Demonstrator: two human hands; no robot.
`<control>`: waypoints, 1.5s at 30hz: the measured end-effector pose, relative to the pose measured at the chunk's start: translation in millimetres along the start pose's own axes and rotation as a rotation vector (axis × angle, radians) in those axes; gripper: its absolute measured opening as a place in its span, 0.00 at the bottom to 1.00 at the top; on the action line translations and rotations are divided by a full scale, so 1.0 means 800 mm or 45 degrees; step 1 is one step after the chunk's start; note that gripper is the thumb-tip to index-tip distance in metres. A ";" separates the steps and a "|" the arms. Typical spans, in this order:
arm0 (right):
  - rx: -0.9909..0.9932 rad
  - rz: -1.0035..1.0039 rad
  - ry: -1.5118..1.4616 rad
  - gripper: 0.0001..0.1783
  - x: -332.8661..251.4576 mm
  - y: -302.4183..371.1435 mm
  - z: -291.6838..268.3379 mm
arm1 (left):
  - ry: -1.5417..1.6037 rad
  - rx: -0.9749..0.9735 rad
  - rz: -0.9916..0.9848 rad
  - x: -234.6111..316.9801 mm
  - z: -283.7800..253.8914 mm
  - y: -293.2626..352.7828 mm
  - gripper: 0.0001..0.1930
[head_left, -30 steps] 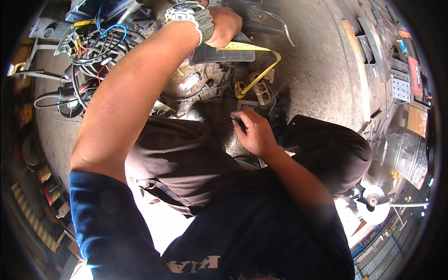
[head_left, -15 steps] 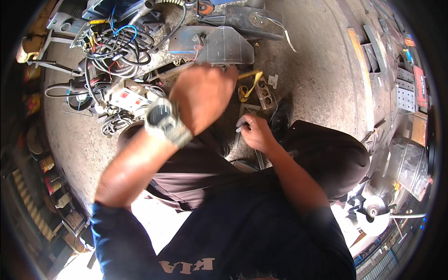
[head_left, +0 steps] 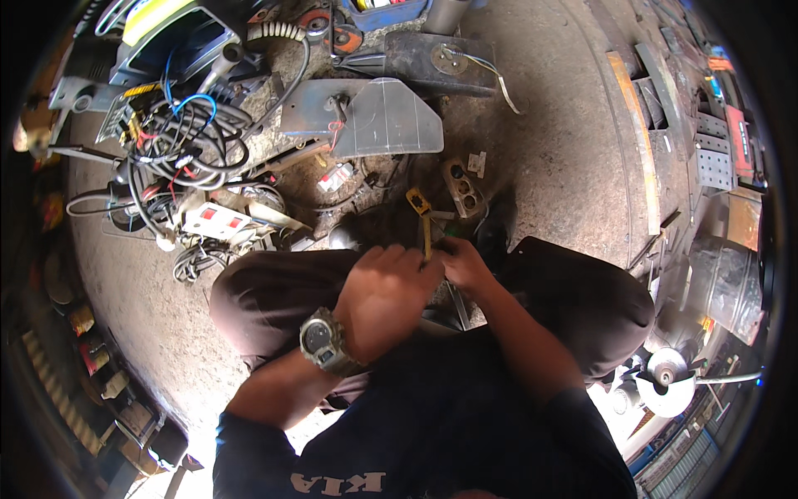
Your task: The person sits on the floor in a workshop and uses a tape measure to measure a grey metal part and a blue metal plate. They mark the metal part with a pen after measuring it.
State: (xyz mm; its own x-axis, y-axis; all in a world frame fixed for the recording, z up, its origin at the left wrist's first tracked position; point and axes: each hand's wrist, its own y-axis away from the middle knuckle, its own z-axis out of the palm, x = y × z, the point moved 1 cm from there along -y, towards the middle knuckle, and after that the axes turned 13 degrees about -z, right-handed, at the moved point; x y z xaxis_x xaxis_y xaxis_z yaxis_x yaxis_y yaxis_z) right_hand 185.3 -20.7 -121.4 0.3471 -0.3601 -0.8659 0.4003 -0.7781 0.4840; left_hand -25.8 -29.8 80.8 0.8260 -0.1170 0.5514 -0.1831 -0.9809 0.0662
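My left hand (head_left: 389,287), with a watch (head_left: 324,339) on its wrist, is closed in front of my lap. Its fingertips grip the yellow blade of a tape measure (head_left: 418,202), whose case lies just beyond, between my legs. Close beside it on the right, my right hand (head_left: 465,264) is closed with its fingers bent inward. Whatever it holds is too dark and small to make out. Narrow metal bars (head_left: 457,306) show below the right hand, partly hidden by my hands and arms.
Beyond my hands lie a power strip (head_left: 460,190), a grey metal plate (head_left: 386,121) and a small red-and-white box (head_left: 336,177). Coiled cables (head_left: 199,141) and a white switch box (head_left: 218,220) crowd the left. A long wooden strip (head_left: 638,141) lies at the right.
My left hand has come down and back toward my lap, beside the right hand. The tape measure's case has shifted nearer, its blade now running toward me.
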 end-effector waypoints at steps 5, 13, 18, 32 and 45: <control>0.087 -0.231 0.514 0.23 -0.032 -0.003 0.001 | 0.048 -0.229 0.023 -0.002 0.000 0.000 0.04; -0.116 -0.656 0.810 0.19 -0.070 -0.004 0.015 | 0.077 -0.265 -0.038 -0.008 -0.003 -0.011 0.13; -0.512 -0.672 0.999 0.13 0.011 0.007 0.003 | 0.135 -0.228 -0.039 -0.014 0.008 -0.014 0.12; 0.372 -0.403 0.612 0.28 -0.009 -0.102 -0.052 | -0.239 -0.324 -0.338 -0.050 0.025 0.037 0.10; -0.325 0.111 1.185 0.27 0.149 -0.105 0.043 | -0.132 -0.476 -0.225 -0.015 0.019 0.028 0.09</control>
State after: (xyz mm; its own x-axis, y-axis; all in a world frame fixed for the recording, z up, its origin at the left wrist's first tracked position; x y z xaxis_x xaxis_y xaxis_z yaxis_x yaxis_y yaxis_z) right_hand 163.8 -15.7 -269.5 0.8730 0.2259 -0.4323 0.4753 -0.5932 0.6498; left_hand -31.8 -52.7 63.1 0.9079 0.0144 0.4189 -0.1984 -0.8655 0.4599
